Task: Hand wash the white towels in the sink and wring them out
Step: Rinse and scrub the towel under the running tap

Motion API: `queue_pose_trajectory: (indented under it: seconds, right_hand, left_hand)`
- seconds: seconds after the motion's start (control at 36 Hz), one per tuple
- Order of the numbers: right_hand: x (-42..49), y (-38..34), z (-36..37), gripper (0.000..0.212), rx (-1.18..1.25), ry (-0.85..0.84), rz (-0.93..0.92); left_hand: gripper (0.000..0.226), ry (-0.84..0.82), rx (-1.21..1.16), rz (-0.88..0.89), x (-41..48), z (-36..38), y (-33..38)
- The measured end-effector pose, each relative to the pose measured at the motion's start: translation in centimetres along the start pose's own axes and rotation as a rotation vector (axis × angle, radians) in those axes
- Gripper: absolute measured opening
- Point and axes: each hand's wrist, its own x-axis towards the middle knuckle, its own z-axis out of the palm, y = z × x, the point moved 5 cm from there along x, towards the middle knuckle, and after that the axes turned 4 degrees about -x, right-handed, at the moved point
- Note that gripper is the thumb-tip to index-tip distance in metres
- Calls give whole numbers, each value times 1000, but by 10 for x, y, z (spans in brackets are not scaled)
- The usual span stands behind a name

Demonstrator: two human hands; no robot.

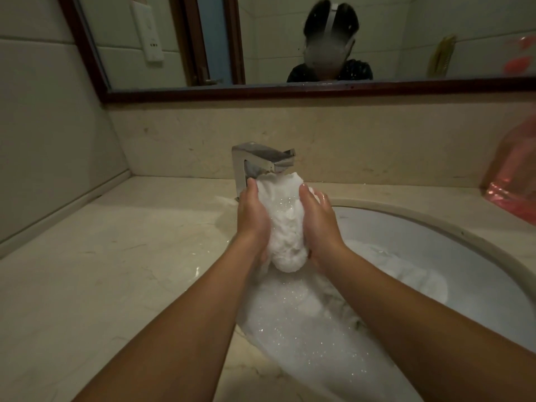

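A bunched, soapy white towel [285,224] is held upright above the sink [452,227], just under the spout of the chrome tap [261,159]. My left hand [253,219] grips its left side and my right hand [317,221] grips its right side, thumbs on top. The towel's lower end bulges out below my palms. Suds [295,323] cover the near part of the basin, and more white towel [406,274] lies soaking in the water to the right. No water stream shows at the tap.
A beige marble counter [116,256] surrounds the sink, wet near the tap. A pink plastic bag [513,181] stands at the far right. A dark-framed mirror [290,91] hangs above the backsplash, reflecting a person.
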Motion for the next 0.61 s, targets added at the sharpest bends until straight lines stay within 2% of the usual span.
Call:
queue_pose_trajectory:
  seconds: [0.06, 0.17, 0.19, 0.25, 0.28, 0.31, 0.42, 0.5, 0.56, 0.61]
  right_hand:
    - [0, 2, 0, 49, 8, 1, 27]
    - [6, 10, 4, 68, 135, 14, 109]
    - [10, 15, 5, 82, 165, 11, 149]
    - [41, 45, 3, 125, 225, 22, 249]
    - [56, 59, 3, 137, 257, 6, 283]
    - [68, 69, 4, 139, 280, -11, 293]
    - [44, 43, 7, 116, 291, -25, 242]
    - [16, 16, 9, 72, 249, 16, 142]
    - [10, 9, 9, 57, 228, 32, 108]
    - [7, 6, 7, 52, 191, 45, 74]
  left_hand:
    - [92, 3, 28, 45, 6, -3, -1]
    - [89, 5, 8, 57, -3, -4, 8]
    - [88, 7, -7, 45, -4, -4, 8]
    - [85, -1, -42, 17, -7, -3, 8]
    - [83, -13, -47, 4, -14, -1, 12]
    - [79, -25, -53, -6, -20, 2, 16]
    - [69, -108, -23, -65, -35, 12, 21]
    - [68, -127, -16, -90, -35, 15, 18]
    - [76, -131, 5, -77, -30, 14, 16]
    - [91, -117, 25, -55, -7, 6, 2]
